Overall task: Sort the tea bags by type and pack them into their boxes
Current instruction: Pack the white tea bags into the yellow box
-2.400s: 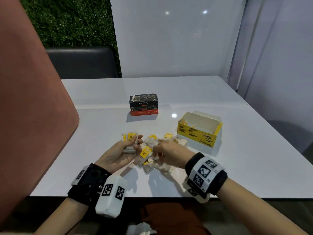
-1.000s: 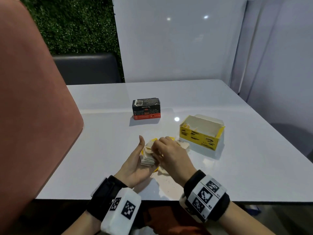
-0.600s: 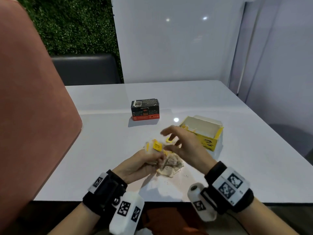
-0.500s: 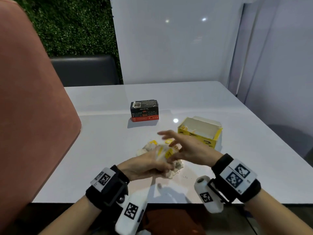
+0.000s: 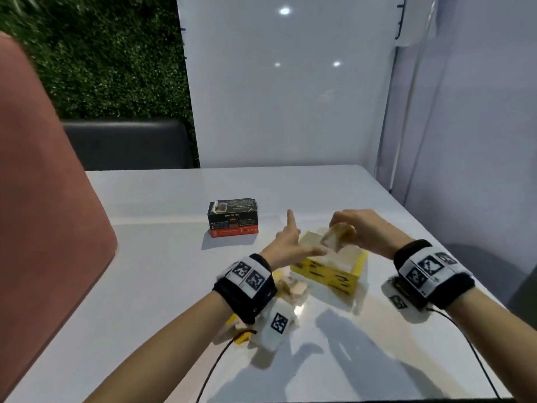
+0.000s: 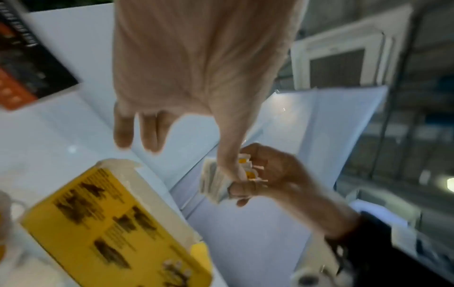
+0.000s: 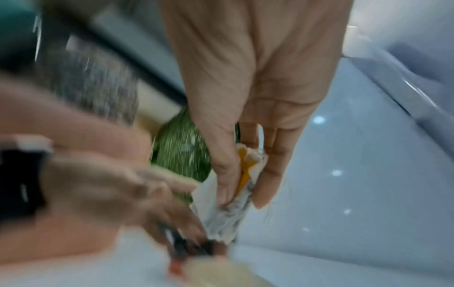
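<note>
Above the open yellow cardboard box [image 5: 325, 271], we pinch a stack of white paper tea bags with yellow tags [image 5: 338, 238] in our right hand [image 5: 363, 231]. To pack it well, we judge we should square the stack with the opening and lower it flat, tags together. Our left hand [image 5: 287, 245] is spread and holds nothing, fingertips just beside the stack. More tea bags [image 5: 290, 286] lie on the white tabletop [image 5: 145, 271] under the left wrist; the black-and-red box [image 5: 232, 218] stands well apart.

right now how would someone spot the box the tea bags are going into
On the white table stand two boxes. Take the open yellow box under the hands, right of the closed black box; it alone is yellow and lidless.
</note>
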Demonstrator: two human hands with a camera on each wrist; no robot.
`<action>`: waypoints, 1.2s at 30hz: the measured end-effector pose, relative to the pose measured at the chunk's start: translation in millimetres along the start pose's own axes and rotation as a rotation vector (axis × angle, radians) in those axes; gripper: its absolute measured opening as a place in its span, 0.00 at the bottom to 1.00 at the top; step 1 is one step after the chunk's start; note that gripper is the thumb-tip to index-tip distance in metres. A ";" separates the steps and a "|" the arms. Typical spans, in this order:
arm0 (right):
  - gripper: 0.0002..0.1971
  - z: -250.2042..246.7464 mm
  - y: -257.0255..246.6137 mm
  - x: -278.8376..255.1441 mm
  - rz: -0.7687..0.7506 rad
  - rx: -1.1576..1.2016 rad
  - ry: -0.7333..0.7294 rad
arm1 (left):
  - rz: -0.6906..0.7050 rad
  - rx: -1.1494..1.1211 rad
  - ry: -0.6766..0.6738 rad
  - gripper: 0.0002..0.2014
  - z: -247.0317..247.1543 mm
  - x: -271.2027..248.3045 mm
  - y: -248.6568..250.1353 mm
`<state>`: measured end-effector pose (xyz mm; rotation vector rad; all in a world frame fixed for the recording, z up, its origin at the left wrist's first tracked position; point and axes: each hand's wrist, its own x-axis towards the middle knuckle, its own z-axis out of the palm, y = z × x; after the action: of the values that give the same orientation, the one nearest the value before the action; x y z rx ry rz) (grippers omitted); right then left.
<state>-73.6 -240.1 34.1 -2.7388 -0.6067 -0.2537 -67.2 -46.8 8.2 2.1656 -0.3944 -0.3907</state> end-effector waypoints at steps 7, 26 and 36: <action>0.13 25.2 17.7 40.6 -0.121 -0.489 -0.396 | -0.255 0.260 0.116 0.62 38.0 51.3 2.1; 0.12 75.6 14.7 55.0 -0.097 -0.392 -0.171 | -0.272 0.285 0.027 0.41 23.7 67.1 -26.1; 0.09 68.1 8.8 32.7 0.188 -0.210 -0.354 | -0.242 0.423 0.036 0.18 35.0 72.6 -30.5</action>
<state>-33.6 -211.5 -23.9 -3.0468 -0.4219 0.2308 -12.1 -84.5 -46.3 2.6421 -0.2057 -0.4311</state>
